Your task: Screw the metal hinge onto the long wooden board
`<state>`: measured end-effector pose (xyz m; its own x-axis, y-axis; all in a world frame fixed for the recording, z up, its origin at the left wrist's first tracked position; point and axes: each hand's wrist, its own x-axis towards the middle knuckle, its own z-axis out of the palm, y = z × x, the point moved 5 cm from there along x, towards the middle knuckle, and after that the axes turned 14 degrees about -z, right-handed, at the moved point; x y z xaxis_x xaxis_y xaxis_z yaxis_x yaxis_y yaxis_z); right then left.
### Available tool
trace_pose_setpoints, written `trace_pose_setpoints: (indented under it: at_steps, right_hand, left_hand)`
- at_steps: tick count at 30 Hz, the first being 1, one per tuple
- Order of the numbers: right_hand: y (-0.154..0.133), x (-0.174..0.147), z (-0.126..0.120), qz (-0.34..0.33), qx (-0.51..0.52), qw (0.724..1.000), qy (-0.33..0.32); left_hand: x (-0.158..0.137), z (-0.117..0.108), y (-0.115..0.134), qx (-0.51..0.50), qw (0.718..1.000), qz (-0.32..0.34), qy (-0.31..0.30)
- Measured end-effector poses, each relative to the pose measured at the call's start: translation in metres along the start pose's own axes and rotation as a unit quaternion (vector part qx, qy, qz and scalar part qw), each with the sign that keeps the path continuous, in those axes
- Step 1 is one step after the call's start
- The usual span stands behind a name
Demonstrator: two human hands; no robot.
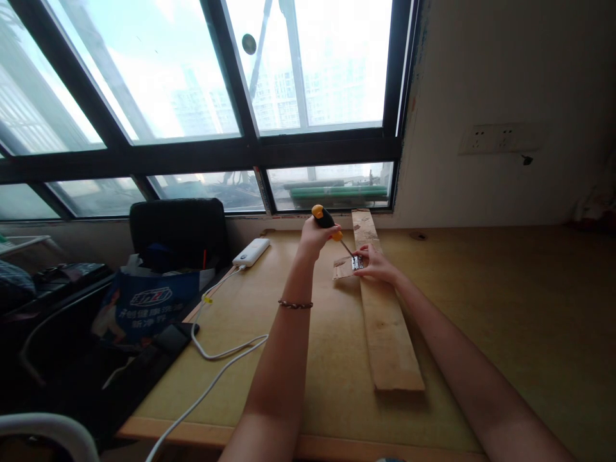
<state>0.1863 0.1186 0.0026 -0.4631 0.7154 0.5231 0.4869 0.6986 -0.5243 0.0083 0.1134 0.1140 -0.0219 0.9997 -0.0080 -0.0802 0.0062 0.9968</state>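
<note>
My left hand (315, 236) is wrapped round the black-and-yellow handle of a screwdriver (323, 217). The shaft slants down to the right, its tip at a small silver metal hinge (357, 262). With thumb and fingers, my right hand (378, 264) grips the hinge from the right side. Under the hinge lies a long wooden board (387, 333), which runs from the window side toward me. A small thin piece of wood (342, 269) juts out to the left of the board beside the hinge. Any screw at the tip is too small to make out.
The board rests on a yellowish table (332, 359). A white power bank (251, 253) with a white cable (226, 353) lies to the left. Beyond the table's left edge are a black chair (178, 224) and a blue bag (149, 305). Windows and a wall border the far side.
</note>
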Motion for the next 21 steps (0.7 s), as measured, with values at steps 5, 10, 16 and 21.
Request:
trace_pose_setpoints:
  at_steps: [5,10,16,21]
  right_hand:
    - [0.0008,0.0002,0.0002,0.005,-0.011,1.000,-0.002]
    - [-0.0017,0.0008,0.0004,0.006,-0.031,1.000,-0.004]
    - [-0.0053,0.0015,0.0001,0.010,-0.046,0.999,-0.008]
    - [-0.0059,0.0008,0.0010,0.010,-0.046,0.999,-0.008]
  left_hand:
    - [-0.0004,-0.0003,-0.0014,-0.002,1.000,-0.009,-0.001]
    - [-0.0033,-0.0006,-0.0014,0.003,1.000,-0.021,-0.023]
    - [-0.0071,0.0055,-0.0009,0.032,0.998,-0.015,-0.050]
    - [-0.0067,0.0087,-0.0043,0.029,0.997,0.002,-0.068]
